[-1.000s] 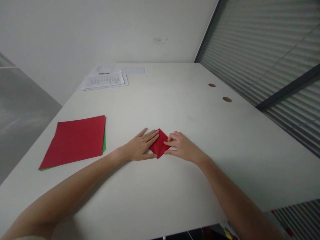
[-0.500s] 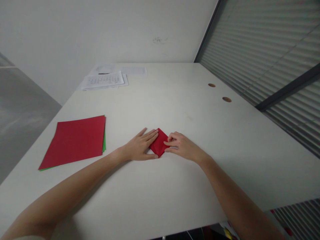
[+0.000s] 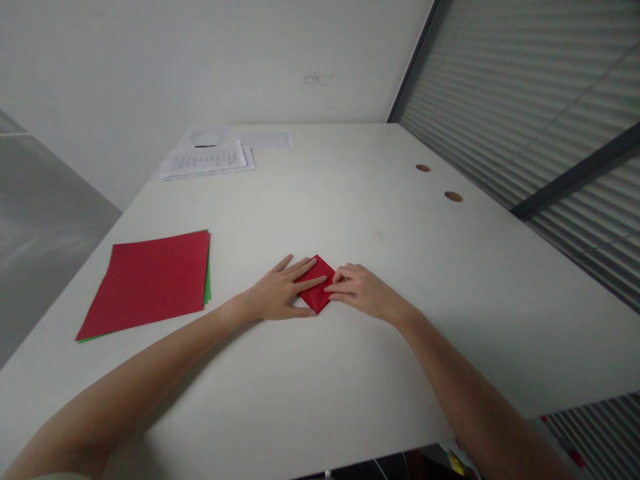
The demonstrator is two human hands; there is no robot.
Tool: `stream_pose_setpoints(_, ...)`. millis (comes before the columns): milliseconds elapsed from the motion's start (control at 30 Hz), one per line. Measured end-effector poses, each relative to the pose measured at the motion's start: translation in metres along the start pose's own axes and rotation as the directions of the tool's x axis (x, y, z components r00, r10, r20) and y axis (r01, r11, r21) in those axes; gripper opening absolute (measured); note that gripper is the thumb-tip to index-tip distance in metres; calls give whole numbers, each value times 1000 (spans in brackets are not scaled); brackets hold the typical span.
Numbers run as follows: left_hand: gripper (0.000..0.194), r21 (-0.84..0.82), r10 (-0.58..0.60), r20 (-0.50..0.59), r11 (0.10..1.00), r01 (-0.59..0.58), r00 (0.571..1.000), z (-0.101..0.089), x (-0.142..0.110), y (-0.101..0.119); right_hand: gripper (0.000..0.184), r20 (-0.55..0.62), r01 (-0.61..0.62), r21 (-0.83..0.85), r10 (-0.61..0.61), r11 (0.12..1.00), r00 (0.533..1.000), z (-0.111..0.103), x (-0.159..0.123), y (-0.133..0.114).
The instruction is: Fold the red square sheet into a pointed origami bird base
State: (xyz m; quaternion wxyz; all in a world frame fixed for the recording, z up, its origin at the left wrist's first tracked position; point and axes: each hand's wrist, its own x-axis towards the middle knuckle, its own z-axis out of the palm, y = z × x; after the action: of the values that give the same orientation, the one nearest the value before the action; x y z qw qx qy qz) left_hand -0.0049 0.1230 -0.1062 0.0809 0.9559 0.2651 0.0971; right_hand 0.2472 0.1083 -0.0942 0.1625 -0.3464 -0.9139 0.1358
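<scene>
A small red folded paper [image 3: 321, 268] lies in a diamond shape on the white table, one corner pointing away from me. My left hand [image 3: 280, 291] rests flat on its left side with the fingers spread, one finger reaching across its middle and the thumb by the near corner. At the right corner, my right hand [image 3: 364, 291] pinches the folded paper between thumb and fingers. That corner is partly hidden behind the fingertips.
To the left lies a stack of red sheets [image 3: 153, 283] with a green sheet [image 3: 207, 283] showing at its edge. Printed papers [image 3: 207, 160] lie at the far left, near the wall. Two round holes [image 3: 453, 197] pierce the tabletop near the window blinds [image 3: 530, 100].
One finger of my left hand has spread away from the others and now stretches across the paper's middle. My right fingertips have shifted slightly left at the right corner.
</scene>
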Motion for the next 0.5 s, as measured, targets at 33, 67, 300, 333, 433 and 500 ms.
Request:
stream_pose_setpoints(33, 72, -3, -1, 2, 1000, 1, 1000, 0, 0, 0, 17, -11, 10, -5, -10, 1000, 1000, 0, 0, -1)
stream_pose_setpoints(67, 70, -8, -4, 2, 1000, 4, 1000, -1, 0, 0, 17, -21, 18, -6, -18, 1000, 1000, 1, 0, -1)
stream_pose_setpoints(300, 68, -10, -3, 5, 1000, 3, 1000, -2, 0, 0, 13, -28, 55, 31, -54, 998, 998, 2, 0, -4)
stream_pose_setpoints(333, 67, -10, 0, 4, 1000, 0, 1000, -1, 0, 0, 13, -30, 59, 30, -58, 998, 998, 2, 1, -5)
stream_pose_setpoints(433, 68, -19, 9, -10, 1000, -9, 1000, -1, 0, -1, 15, -36, 58, 17, -58, 998, 998, 3, 1, -6)
stream_pose_setpoints(500, 74, -27, 7, -21, 1000, -8, 1000, 0, 1, -1, 16, -38, 62, 7, -62, 998, 997, 4, 2, -7)
